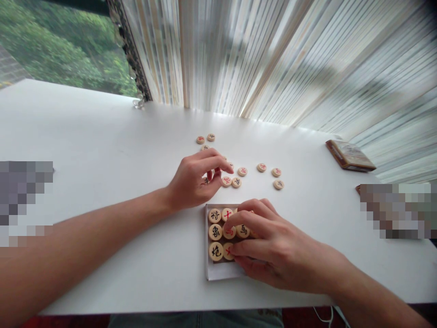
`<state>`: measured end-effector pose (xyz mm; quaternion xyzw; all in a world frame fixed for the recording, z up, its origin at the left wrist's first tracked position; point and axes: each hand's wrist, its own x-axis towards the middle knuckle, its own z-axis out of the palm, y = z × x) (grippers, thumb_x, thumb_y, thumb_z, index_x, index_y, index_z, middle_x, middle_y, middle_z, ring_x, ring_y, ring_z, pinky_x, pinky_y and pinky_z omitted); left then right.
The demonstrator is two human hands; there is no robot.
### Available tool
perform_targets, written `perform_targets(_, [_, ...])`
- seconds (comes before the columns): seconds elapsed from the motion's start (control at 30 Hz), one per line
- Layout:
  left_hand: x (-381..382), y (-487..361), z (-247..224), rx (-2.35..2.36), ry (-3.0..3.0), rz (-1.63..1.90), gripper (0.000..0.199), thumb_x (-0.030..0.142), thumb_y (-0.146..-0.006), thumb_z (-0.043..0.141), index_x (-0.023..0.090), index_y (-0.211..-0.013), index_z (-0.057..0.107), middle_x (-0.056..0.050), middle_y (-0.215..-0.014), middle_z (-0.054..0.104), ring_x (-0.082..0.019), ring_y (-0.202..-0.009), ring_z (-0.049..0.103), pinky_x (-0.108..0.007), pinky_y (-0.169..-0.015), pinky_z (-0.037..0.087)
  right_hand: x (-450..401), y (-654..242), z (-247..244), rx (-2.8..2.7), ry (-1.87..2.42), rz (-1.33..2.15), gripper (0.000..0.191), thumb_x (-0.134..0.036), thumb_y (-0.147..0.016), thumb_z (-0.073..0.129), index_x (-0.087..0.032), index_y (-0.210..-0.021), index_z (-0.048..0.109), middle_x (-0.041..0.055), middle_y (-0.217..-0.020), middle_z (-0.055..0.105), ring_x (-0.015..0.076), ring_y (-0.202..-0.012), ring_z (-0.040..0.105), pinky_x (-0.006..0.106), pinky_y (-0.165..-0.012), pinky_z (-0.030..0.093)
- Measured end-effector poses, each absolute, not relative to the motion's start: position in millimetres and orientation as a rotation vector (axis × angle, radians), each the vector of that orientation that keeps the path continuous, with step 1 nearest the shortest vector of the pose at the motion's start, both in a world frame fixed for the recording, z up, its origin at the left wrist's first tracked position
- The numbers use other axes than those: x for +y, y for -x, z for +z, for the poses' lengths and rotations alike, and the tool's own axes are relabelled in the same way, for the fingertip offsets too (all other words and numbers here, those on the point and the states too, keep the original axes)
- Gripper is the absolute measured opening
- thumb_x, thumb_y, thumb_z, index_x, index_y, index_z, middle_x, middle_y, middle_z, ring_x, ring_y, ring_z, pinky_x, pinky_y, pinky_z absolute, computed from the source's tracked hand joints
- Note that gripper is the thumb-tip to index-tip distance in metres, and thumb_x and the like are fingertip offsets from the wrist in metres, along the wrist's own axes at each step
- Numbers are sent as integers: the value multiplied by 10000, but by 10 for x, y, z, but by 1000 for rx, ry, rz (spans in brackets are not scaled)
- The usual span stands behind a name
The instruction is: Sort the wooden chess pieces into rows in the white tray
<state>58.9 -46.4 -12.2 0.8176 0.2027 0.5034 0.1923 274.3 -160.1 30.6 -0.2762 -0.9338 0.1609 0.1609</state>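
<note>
A shallow white box [225, 272] holds rows of round wooden xiangqi pieces, among them a black-marked piece [215, 251] at the lower left. My right hand [269, 246] reaches over the box and hides its right part. Its thumb and index finger close at the edge of a red-marked xiangqi piece [227, 251] in the front row, while another finger lies over a red horse piece [229, 231]. Beyond the box, my left hand [200, 177] hovers among loose pieces, fingers curved and slightly apart. Near its thumb is a red-marked piece [226, 181]. One black-marked piece [205, 181] shows through the fingers.
More loose pieces are scattered on the white table [129, 255], including a pair at the back [205, 138] and a black-marked one [278, 184] to the right. A brown box [350, 156] lies at the far right. A striped curtain [239, 54] hangs behind the table.
</note>
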Motion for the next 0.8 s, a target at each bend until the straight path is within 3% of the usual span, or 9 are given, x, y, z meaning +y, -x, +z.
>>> perform_targets(0.1, [-464,-586,-122,570,-2295,1413,286,-38,-825,579,150,-931,767,-51,-905,734,-123,-727,658,-253,-649,558,-1611,-2733,288,-2652,776,460,45,-214,-996,737,-187,-997,773,97,-1182,727,281,-1133,573,447,-959,459])
perform_targets(0.23, [-460,-580,-130,572,-2297,1406,286,-33,-826,580,153,-933,770,-48,-904,735,-122,-728,660,-250,-651,558,-1619,-2718,237,-2629,734,373,132,-277,-1013,746,-160,-957,771,97,-1118,738,275,-1090,586,433,-912,453])
perform_targets(0.8, [-463,-583,-131,582,-2311,1408,277,-36,-843,580,148,-932,767,-47,-902,739,-113,-725,660,-240,-651,562,-1593,-2722,249,-2678,731,337,111,-188,-1030,691,-170,-967,780,87,-1155,742,271,-1094,576,431,-911,427])
